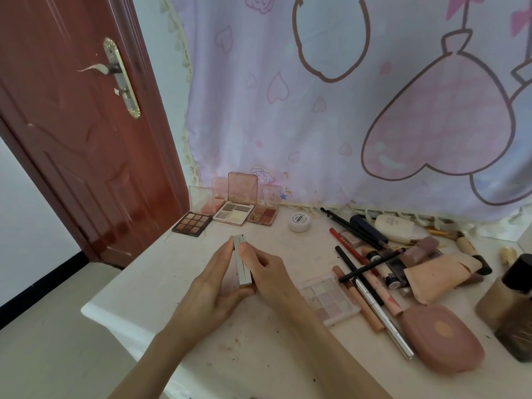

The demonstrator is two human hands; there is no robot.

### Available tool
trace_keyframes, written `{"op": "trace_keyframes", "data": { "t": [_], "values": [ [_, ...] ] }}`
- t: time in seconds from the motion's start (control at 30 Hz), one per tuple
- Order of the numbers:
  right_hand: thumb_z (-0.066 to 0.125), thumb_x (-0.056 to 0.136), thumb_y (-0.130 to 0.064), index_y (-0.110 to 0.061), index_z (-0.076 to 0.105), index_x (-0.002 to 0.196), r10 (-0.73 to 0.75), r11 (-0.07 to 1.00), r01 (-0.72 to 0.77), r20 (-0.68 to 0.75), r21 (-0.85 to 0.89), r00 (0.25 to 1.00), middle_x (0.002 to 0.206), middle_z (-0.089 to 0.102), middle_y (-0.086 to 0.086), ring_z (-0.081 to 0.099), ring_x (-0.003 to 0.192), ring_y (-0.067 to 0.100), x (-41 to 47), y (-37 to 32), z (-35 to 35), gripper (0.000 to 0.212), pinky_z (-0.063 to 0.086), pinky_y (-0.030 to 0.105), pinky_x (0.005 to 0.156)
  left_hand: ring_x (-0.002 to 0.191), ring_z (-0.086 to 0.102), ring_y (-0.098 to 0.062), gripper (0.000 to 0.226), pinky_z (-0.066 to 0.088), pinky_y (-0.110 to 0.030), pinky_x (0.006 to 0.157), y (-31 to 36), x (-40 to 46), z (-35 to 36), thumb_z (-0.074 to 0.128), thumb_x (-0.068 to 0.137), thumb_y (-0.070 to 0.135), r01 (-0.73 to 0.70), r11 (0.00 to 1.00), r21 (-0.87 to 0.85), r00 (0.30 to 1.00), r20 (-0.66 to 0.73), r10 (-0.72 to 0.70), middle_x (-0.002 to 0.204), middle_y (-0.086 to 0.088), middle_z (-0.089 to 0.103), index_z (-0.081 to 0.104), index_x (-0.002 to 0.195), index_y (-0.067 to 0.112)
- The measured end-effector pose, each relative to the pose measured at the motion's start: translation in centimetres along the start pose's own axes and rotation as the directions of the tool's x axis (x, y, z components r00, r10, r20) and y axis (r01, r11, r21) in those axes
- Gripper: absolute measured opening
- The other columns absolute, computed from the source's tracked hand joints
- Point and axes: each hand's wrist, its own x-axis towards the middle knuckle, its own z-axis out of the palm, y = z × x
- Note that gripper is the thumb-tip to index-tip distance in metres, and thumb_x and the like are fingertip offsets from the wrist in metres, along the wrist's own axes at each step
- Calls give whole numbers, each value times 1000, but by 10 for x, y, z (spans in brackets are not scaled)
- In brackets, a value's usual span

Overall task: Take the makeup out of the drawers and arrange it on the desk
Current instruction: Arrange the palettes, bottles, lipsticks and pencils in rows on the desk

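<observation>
Grey compact (242, 259) edge-on (closed?), both hands, long axis fwd

Left side taken up by a reddish-brown panelled door (86, 133) with an ornate gold lever handle plate (122, 79). Beside it, a strip of pale wall (155, 38), then a lilac curtain (316, 110) printed with pink hearts, fringed cream along its edge, hanging down to a white, speckled worktop (161, 272). Below left, beige floor (57, 326) and a black skirting strip (40, 283). Soft, even daylight throughout.
</observation>
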Motion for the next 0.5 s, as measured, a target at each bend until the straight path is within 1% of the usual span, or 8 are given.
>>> {"op": "trace_keyframes", "data": {
  "t": [0.03, 0.1, 0.13, 0.2, 0.3, 0.37, 0.43, 0.5],
  "values": [
    [45, 92, -45, -39, 68, 71, 2, 1000, -2, -5, 9, 1000, 66, 64, -17, 57, 66, -2, 0, 0, -1, 31, 42, 10, 59, 131, 37, -7, 79, 36, -37, 107, 1, 1, 0, 59, 81, 43, 6, 1000, -12, 1000, 5, -6, 145, 6, 37, 20, 146, 20],
    [45, 93, -46, -34, 70, 69, 20, 998, -18, -24, 63, 1000, 67, 68, -15, 61, 64, -2, 0, 0, -3, 37, 44, 10, 57, 133, 33, -4, 79, 32, -32, 109, 2, 7, -1, 60, 81, 44, 9, 1000, -12, 1000, 27, -8, 147, 10, 33, 20, 146, 24],
    [45, 92, -48, -31, 73, 74, 36, 994, -32, -34, 100, 999, 74, 71, -12, 65, 69, 1, 2, 1, -4, 38, 48, 13, 60, 133, 31, -2, 80, 30, -29, 110, 2, 12, -4, 61, 82, 43, 0, 1000, 14, 999, 49, 0, 149, 12, 30, 18, 146, 26],
    [45, 89, -55, -29, 75, 81, 74, 984, -62, -67, 170, 995, 86, 74, -4, 69, 82, 9, 4, 3, -6, 41, 55, 23, 73, 133, 30, 0, 83, 29, -24, 110, 2, 23, -8, 64, 81, 42, -32, 997, 76, 994, 110, 24, 149, 16, 27, 16, 147, 26],
    [49, 73, -68, -31, 75, 76, 115, 955, -81, -103, 284, 988, 90, 74, 2, 69, 90, 17, 8, 4, -5, 46, 53, 35, 85, 131, 32, 2, 83, 29, -20, 108, 5, 37, -13, 66, 81, 42, -61, 993, 104, 980, 195, 40, 147, 20, 29, 19, 147, 25],
    [51, 65, -71, -27, 76, 77, 138, 933, -90, -117, 350, 983, 94, 73, 7, 67, 91, 22, 10, 5, -4, 52, 50, 42, 90, 128, 31, 6, 81, 24, -6, 102, 6, 42, -16, 67, 80, 40, -62, 994, 91, 973, 228, 40, 141, 28, 29, 23, 145, 27],
    [51, 67, -70, -27, 76, 78, 163, 913, -104, -118, 394, 980, 93, 72, 8, 65, 87, 21, 12, 5, -4, 51, 51, 42, 86, 123, 30, 11, 78, 18, 4, 94, 7, 46, -21, 69, 79, 39, -57, 996, 75, 967, 252, 37, 131, 36, 29, 26, 143, 29],
    [46, 82, -64, -29, 77, 77, 176, 893, -113, -106, 436, 979, 82, 70, 6, 60, 74, 19, 13, 5, -4, 47, 48, 34, 67, 120, 28, 17, 76, 17, 7, 92, 6, 50, -27, 69, 79, 38, -48, 997, 55, 960, 280, 30, 128, 42, 27, 28, 142, 31]
  ]
}}
